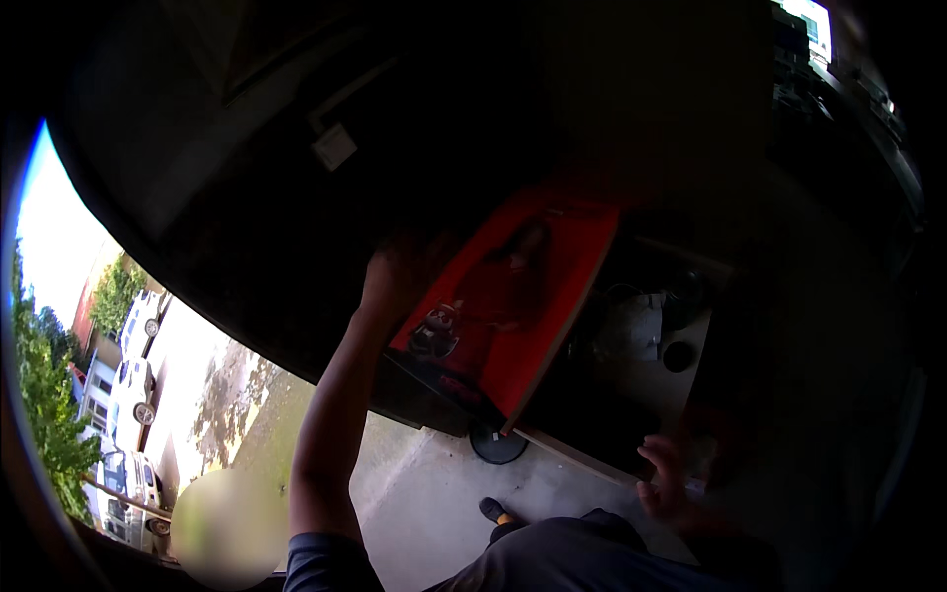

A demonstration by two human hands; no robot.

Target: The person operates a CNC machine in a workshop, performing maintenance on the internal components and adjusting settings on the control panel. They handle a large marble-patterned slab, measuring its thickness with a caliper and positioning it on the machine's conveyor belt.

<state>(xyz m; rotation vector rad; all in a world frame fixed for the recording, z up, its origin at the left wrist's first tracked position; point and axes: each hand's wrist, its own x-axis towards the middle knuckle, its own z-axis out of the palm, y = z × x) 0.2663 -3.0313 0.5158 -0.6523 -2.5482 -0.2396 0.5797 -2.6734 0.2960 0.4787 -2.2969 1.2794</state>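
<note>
My left hand (400, 268) reaches forward to the left side of a red printed panel (538, 291). Deep shadow hides its fingers, so I cannot tell whether they grip the edge. The panel carries a picture of a person and slants across the middle of the view. To its right lies a dark compartment (617, 395) with a pale rim along its near side. My right hand (668, 483) hovers close to the compartment's near right corner, its fingers bent but apart, with nothing visible in them. A pale sheet-like thing (636, 326) and a dark round object (679, 356) are inside the compartment.
A black round base (498, 444) sits on the concrete floor (419, 483) beneath the panel. My shoe (493, 510) is just nearer. A small white box (334, 147) shows on the dark surface at upper left. Parked cars (131, 405) and trees are outside at left.
</note>
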